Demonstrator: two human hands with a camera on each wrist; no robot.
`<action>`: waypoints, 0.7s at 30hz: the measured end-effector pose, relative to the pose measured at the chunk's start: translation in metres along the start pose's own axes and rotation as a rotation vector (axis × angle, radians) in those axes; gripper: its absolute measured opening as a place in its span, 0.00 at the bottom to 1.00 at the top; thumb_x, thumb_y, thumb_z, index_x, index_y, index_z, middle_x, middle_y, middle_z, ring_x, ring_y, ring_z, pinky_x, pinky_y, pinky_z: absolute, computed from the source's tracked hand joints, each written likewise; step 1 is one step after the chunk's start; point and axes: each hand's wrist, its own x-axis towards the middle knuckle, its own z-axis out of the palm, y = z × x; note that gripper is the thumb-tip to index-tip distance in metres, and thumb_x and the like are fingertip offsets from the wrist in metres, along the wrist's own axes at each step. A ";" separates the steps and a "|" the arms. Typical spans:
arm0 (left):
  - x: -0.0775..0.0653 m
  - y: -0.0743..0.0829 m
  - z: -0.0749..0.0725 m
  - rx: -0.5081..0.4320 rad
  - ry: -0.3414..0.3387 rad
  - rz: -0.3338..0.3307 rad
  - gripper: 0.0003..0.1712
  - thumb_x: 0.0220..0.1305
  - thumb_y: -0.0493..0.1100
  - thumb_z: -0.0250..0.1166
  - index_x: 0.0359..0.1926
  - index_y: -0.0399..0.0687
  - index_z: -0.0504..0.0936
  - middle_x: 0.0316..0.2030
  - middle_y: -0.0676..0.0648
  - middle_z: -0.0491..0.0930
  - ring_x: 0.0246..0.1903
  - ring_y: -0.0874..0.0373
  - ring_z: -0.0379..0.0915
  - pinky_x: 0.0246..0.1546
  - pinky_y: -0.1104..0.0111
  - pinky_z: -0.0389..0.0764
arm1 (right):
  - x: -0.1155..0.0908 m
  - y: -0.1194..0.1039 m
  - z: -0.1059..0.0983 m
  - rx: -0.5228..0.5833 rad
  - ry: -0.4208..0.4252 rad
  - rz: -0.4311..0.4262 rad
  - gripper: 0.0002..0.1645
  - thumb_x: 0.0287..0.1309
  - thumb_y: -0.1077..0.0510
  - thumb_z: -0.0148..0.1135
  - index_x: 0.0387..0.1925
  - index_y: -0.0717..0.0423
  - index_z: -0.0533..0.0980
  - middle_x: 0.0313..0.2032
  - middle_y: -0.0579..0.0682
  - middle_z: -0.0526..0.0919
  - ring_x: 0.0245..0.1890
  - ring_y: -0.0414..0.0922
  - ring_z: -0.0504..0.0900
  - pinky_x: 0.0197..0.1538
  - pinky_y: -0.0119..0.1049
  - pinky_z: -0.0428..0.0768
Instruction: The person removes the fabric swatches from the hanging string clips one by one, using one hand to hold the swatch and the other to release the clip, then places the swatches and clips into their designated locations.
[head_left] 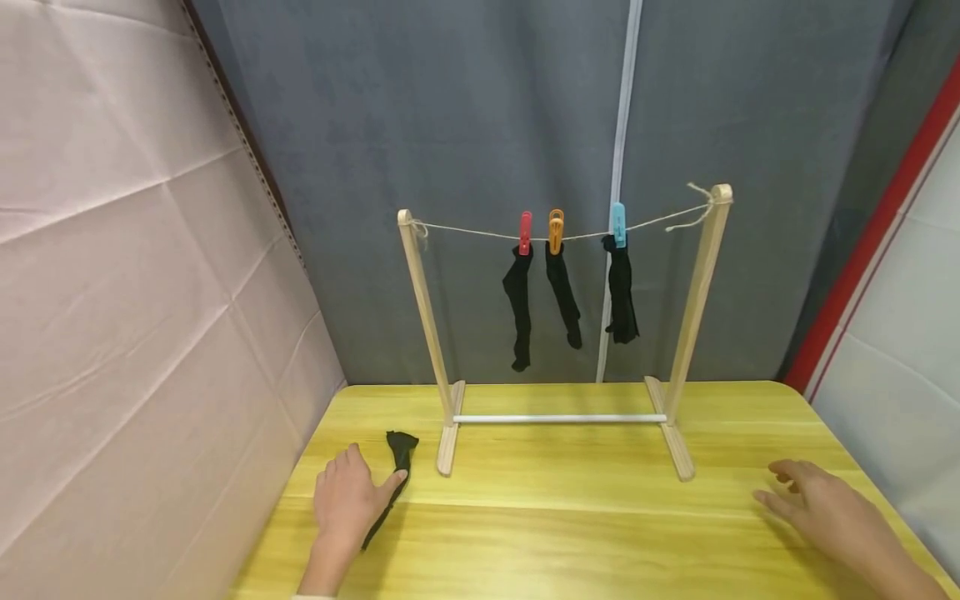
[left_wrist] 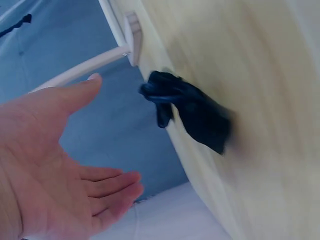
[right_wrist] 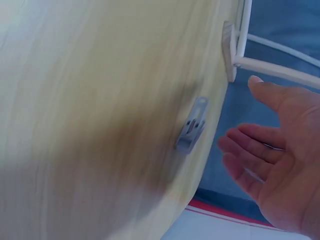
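Sock (head_left: 402, 448) lies loose on the table (head_left: 570, 533), left of the stand (head_left: 697, 312), with the left hand (head_left: 347, 500) just beside it; the thumb overlaps it in the head view. Left grip: fingers extended, holding nothing; contact cannot be confirmed. Right grip: right hand (head_left: 832, 507) loosely bent and holding nothing, near a grey peg (right_wrist: 191, 127) on the table. Hazards, as judged: the sock's end looks folded in the left wrist view, so a pinch on one layer could let it slide free. The peg lies near the table edge; a clumsy sweep of fingers could push it off. Overhead, the line (head_left: 468, 230) sags where the red peg (head_left: 526, 233), orange peg (head_left: 556, 232) and blue peg (head_left: 618, 225) hold three hanging socks (head_left: 519, 308); a hard downward pull could slip a knot, tip the light-looking stand or jolt a hanging sock loose.
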 end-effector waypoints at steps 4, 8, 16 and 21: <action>0.003 0.013 -0.004 -0.061 0.089 0.028 0.63 0.54 0.69 0.78 0.68 0.19 0.69 0.59 0.23 0.79 0.59 0.29 0.78 0.60 0.41 0.79 | -0.002 -0.010 0.000 0.007 0.055 -0.015 0.48 0.67 0.34 0.68 0.61 0.77 0.75 0.55 0.78 0.81 0.55 0.77 0.79 0.50 0.70 0.79; 0.005 0.021 -0.007 -0.125 0.126 0.056 0.66 0.55 0.68 0.79 0.73 0.21 0.64 0.67 0.24 0.74 0.66 0.29 0.73 0.66 0.40 0.76 | -0.003 -0.020 0.000 0.018 0.067 -0.020 0.51 0.67 0.33 0.68 0.66 0.76 0.71 0.60 0.80 0.76 0.55 0.77 0.78 0.51 0.72 0.78; 0.013 0.036 -0.007 -0.278 0.137 0.124 0.68 0.59 0.64 0.78 0.82 0.30 0.50 0.80 0.29 0.57 0.78 0.32 0.57 0.75 0.36 0.65 | -0.006 -0.034 -0.003 0.020 0.105 -0.053 0.49 0.73 0.34 0.62 0.71 0.73 0.66 0.64 0.78 0.73 0.49 0.68 0.85 0.47 0.71 0.80; 0.016 0.045 -0.009 -0.336 0.182 0.166 0.68 0.59 0.62 0.79 0.83 0.33 0.49 0.81 0.31 0.55 0.79 0.34 0.56 0.74 0.35 0.66 | -0.007 -0.049 -0.006 0.073 0.192 -0.064 0.55 0.71 0.32 0.62 0.77 0.71 0.59 0.67 0.75 0.71 0.60 0.75 0.74 0.48 0.74 0.77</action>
